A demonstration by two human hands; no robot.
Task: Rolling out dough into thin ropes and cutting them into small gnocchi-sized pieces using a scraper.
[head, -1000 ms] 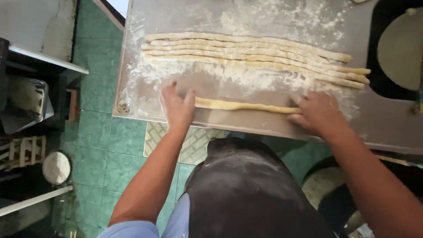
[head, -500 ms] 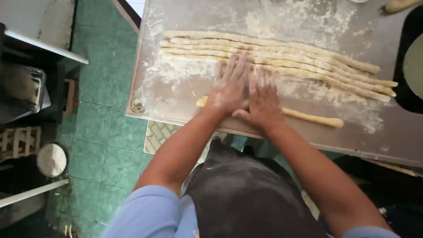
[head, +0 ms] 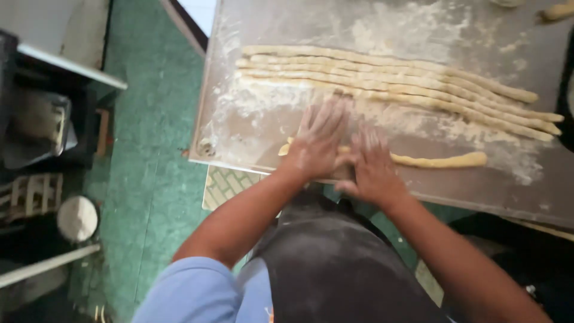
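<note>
- Left hand point(head: 320, 143) and right hand point(head: 371, 167): both flat, fingers spread, palms pressed side by side on the dough rope point(head: 439, 160). Nothing gripped.
- Dough rope lies along the tabletop's point(head: 287, 24) near edge; one end pokes out left of the left hand, the longer part runs right toward the near right corner.
- To roll well, I'd say: light, even pressure, palms flat, working from the middle outward so thickness stays uniform.
- Finished ropes point(head: 394, 84) lie in a tight row across the middle of the tabletop, just beyond the fingertips. Little room forward; long strokes risk bumping them.
- Near edge sits right under the wrists, so backward travel is short too.
- Loose flour point(head: 251, 110) toward the left edge; open room to the right along the near edge.
- Dark apron point(head: 335, 263) hangs below the edge.
</note>
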